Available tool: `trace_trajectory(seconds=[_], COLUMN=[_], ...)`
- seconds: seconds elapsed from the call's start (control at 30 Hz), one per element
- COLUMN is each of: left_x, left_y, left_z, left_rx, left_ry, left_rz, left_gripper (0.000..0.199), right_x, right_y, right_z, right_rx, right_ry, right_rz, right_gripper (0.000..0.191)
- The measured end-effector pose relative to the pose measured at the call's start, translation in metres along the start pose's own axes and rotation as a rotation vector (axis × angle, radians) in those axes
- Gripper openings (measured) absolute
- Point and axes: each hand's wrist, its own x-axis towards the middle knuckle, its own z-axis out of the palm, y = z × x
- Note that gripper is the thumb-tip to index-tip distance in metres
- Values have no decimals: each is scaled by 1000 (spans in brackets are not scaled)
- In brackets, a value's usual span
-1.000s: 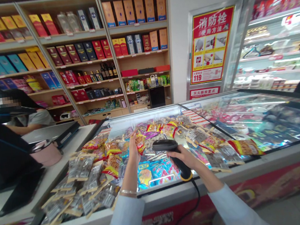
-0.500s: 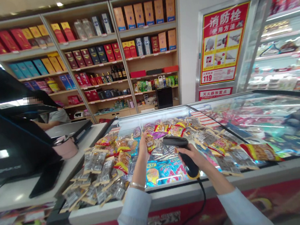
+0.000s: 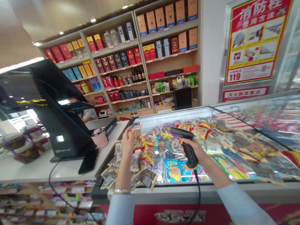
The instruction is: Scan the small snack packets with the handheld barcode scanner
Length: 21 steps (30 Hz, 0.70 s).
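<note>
Snack packets [image 3: 147, 156] in red, yellow and silver lie spread over the glass top of a freezer [image 3: 165, 195]. My right hand [image 3: 194, 152] is wrapped round the handle of a black barcode scanner [image 3: 189, 151], whose head points to the left above the packets; its cable hangs down over the freezer's front. Over the left group of packets is my left hand [image 3: 129, 138], its fingers bent and seen from the back. What it holds, if anything, is hidden.
On the white counter [image 3: 72, 171] at the left stand a black checkout screen [image 3: 59, 112], a pink cup [image 3: 100, 138], a phone [image 3: 88, 161] and plastic tubs. Another person's arm shows behind the screen. Shelves of boxes and a red poster [image 3: 261, 36] are at the back.
The view has turned left, showing more of the counter. My left hand has moved left over the packets, away from the scanner. The scanner stays in my right hand.
</note>
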Motion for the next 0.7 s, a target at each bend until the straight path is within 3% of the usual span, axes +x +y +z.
trace_trajectory(seconds=[0.1, 0.27, 0.53, 0.7], left_x=[9, 3, -37, -55], left_y=[-8, -30, -59, -63], left_z=[-23, -26, -40, -45], left_rx=[444, 870, 931, 871], left_ry=[-35, -196, -279, -262], left_rz=[181, 328, 495, 506], left_gripper=[45, 54, 73, 59], right_x=[5, 14, 19, 18], right_y=[15, 47, 74, 78], right_z=[19, 28, 20, 18], right_rx=[18, 31, 83, 101], right_ry=[-16, -12, 11, 2], right_rz=[29, 73, 207, 245], right_gripper=[27, 26, 24, 23])
